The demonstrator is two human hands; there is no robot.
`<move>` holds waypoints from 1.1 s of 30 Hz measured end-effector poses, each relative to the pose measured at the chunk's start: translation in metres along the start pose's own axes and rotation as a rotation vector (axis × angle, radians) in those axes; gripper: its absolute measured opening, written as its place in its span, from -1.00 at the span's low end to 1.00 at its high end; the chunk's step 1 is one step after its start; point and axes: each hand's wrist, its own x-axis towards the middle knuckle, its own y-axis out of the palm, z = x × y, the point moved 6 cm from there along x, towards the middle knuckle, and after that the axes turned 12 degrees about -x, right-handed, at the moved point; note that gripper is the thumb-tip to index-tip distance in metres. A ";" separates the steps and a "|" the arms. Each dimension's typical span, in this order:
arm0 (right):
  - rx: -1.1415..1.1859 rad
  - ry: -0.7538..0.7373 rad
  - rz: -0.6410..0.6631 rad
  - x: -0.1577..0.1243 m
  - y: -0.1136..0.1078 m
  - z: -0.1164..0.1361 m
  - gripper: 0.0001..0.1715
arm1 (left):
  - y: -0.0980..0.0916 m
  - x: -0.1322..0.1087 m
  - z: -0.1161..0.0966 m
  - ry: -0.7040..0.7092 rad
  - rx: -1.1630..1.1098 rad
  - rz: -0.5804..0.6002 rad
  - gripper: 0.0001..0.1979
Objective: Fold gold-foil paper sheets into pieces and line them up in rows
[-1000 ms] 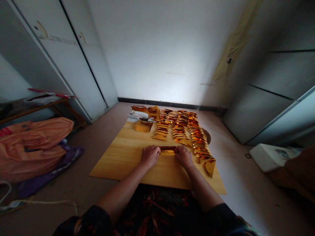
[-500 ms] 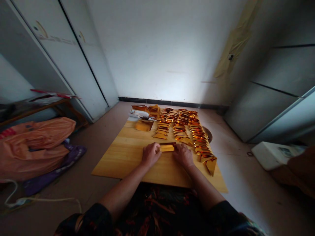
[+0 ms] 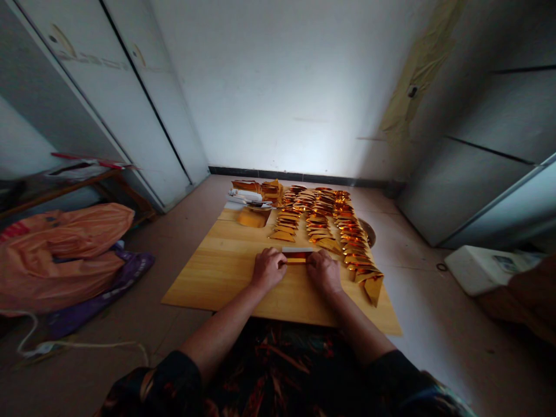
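Observation:
A partly folded sheet of gold foil paper (image 3: 297, 260) lies across the middle of the wooden board, its far strip showing pale. My left hand (image 3: 269, 267) is closed on its left end, with fingers curled and thumb pressed to it. Its right end is pinched by my right hand (image 3: 324, 270). Beyond my hands, folded gold paper pieces (image 3: 319, 221) stand in several overlapping rows. A stack of gold paper sheets (image 3: 252, 218) lies at the board's far left. My fingertips hide both ends of the sheet.
The wooden board (image 3: 208, 269) carries everything. White rolled items (image 3: 245, 196) and more brown-gold paper (image 3: 271, 188) sit at its far left corner. Orange bags (image 3: 65, 249) lie on the floor at left, a white box (image 3: 482, 271) at right. A round bowl (image 3: 368, 231) shows behind the board's right edge.
Both hands have curled more tightly at the sheet's ends. The sheet now shows a narrower gold strip in front and a pale strip behind. The camera view has shifted slightly.

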 end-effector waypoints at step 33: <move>0.142 -0.153 -0.142 -0.005 0.001 -0.012 -0.75 | -0.002 -0.008 0.001 0.000 0.073 -0.093 -0.76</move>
